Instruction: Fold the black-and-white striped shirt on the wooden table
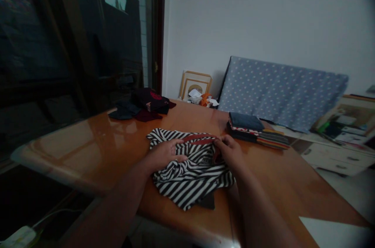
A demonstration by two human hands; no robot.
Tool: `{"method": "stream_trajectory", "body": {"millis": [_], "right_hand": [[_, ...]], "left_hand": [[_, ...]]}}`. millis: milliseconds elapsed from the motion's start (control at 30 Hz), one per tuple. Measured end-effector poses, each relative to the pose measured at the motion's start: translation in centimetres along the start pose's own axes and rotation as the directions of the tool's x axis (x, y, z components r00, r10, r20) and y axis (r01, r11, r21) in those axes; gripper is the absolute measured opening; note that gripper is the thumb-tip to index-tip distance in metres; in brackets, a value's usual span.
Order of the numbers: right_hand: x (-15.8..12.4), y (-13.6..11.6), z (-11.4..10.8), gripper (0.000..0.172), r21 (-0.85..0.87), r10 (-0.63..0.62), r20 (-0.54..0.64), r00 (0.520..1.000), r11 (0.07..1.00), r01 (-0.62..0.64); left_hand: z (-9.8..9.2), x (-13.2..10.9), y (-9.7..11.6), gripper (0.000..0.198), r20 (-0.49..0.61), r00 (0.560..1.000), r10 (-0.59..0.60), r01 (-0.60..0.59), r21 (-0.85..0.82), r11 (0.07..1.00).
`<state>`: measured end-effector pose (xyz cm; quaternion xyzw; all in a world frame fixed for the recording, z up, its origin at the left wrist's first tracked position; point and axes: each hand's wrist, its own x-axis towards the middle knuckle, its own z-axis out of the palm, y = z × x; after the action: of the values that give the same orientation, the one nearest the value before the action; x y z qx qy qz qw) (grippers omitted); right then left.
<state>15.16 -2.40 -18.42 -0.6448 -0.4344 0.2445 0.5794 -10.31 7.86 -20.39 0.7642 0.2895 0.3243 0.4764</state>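
Note:
A black-and-white striped shirt [187,183] lies crumpled on the wooden table in front of me, with reddish fabric [195,137] showing along its upper part. My left hand [166,155] rests on the shirt's left side, thumb and fingers apart. At the upper right of the garment, my right hand [230,150] pinches its edge between thumb and fingers. Dark fabric [207,200] pokes out from under the shirt near the table's front edge. What lies beneath the rest of it is hidden.
Folded clothes [246,123] are stacked right of the shirt, beside folded striped cloth [272,138]. Dark garments [146,103] lie in a heap at the table's far left. A white sheet [331,232] sits at the right edge. Behind stand a blue dotted panel [281,91] and white drawers [336,158].

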Motion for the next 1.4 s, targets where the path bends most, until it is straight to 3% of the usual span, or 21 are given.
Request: {"method": "stream_trajectory", "body": {"millis": [200,300,367,433,533,567,600,633,667,767,833,867,933,1000,1033,1100,1200,1233,1300,1400], "right_hand": [[-0.6,-1.9,-0.2,0.042,0.342,0.09,0.073,0.993,0.933,-0.109],[-1.0,-2.7,-0.9,0.036,0.466,0.097,0.181,0.979,0.868,-0.173],[-1.5,-3.0,-1.5,0.029,0.52,0.03,0.32,0.947,0.83,-0.202],[-2.2,-3.3,-2.0,0.022,0.492,-0.092,0.529,0.843,0.843,-0.217],[-3.2,-3.4,-1.9,0.031,0.305,-0.154,0.837,0.525,0.927,-0.216],[-3.5,-3.4,-1.7,0.036,0.249,-0.133,0.886,0.445,0.944,-0.215],[-3.6,-3.4,-1.4,0.04,0.218,-0.11,0.905,0.412,0.95,-0.225],[-3.6,-3.4,-1.1,0.041,0.212,-0.091,0.9,0.425,0.946,-0.245],[-3.5,-3.3,-0.9,0.041,0.229,-0.077,0.874,0.479,0.936,-0.267],[-2.5,-2.9,-0.4,0.041,0.34,-0.022,0.671,0.741,0.898,-0.281],[-1.6,-2.4,-0.3,0.04,0.346,0.037,0.478,0.878,0.911,-0.226],[-1.2,-2.1,-0.3,0.039,0.306,0.063,0.395,0.917,0.932,-0.196],[-0.7,-1.4,-0.1,0.036,0.163,0.086,0.308,0.948,0.976,-0.142],[-0.6,-0.7,0.3,0.036,-0.013,0.065,0.324,0.944,0.998,-0.064],[-0.7,-0.4,0.5,0.037,-0.097,0.042,0.362,0.931,0.995,-0.007],[-1.0,0.2,1.0,0.035,-0.235,-0.001,0.47,0.883,0.964,0.126],[-1.2,0.6,1.6,0.013,-0.295,-0.006,0.583,0.812,0.93,0.218],[-1.2,0.6,1.7,0.01,-0.277,-0.011,0.577,0.817,0.938,0.209],[-1.1,0.4,1.7,0.014,-0.194,-0.046,0.48,0.876,0.968,0.157],[-0.6,-0.2,1.4,0.018,0.037,-0.044,0.231,0.972,0.999,0.036]], "left_hand": [[-0.5,0.4,-0.7,0.018,-0.076,0.996,-0.041,0.051,0.13,0.99],[-1.1,0.8,-0.5,0.015,-0.243,0.969,-0.035,0.053,0.068,0.996],[-1.6,1.2,-0.4,0.017,-0.406,0.912,-0.055,0.04,-0.046,0.998],[-2.0,1.5,-0.4,0.02,-0.543,0.833,-0.104,0.018,-0.162,0.987],[-2.6,1.8,-0.7,0.025,-0.634,0.755,-0.166,0.014,-0.237,0.971],[-2.7,1.8,-0.8,0.028,-0.652,0.74,-0.167,0.029,-0.217,0.976],[-2.8,1.7,-0.8,0.031,-0.676,0.721,-0.154,0.046,-0.175,0.984],[-2.9,1.6,-0.8,0.035,-0.703,0.701,-0.12,0.056,-0.114,0.992],[-2.9,1.5,-0.7,0.038,-0.726,0.684,-0.067,0.054,-0.042,0.998],[-2.4,0.9,-0.1,0.036,-0.734,0.663,0.148,-0.049,0.154,0.987],[-1.8,0.4,0.5,0.032,-0.675,0.69,0.259,-0.149,0.218,0.965],[-1.4,0.1,0.9,0.031,-0.626,0.727,0.283,-0.181,0.223,0.958],[-0.7,-0.3,1.6,0.027,-0.468,0.84,0.272,-0.184,0.226,0.957],[-0.2,-0.7,2.1,0.029,-0.28,0.937,0.209,-0.134,0.265,0.955],[-0.1,-0.9,2.3,0.031,-0.205,0.963,0.175,-0.109,0.297,0.949],[0.1,-1.0,2.5,0.039,-0.116,0.985,0.126,-0.077,0.354,0.932],[0.2,-1.0,2.4,0.05,0.0,0.995,0.097,-0.088,0.409,0.908],[0.3,-0.9,2.4,0.043,0.041,0.995,0.091,-0.1,0.423,0.9],[0.4,-0.8,2.2,0.027,0.082,0.992,0.095,-0.121,0.433,0.893],[0.5,-0.5,2.1,0.028,-0.039,0.987,0.156,-0.13,0.374,0.918]]}}
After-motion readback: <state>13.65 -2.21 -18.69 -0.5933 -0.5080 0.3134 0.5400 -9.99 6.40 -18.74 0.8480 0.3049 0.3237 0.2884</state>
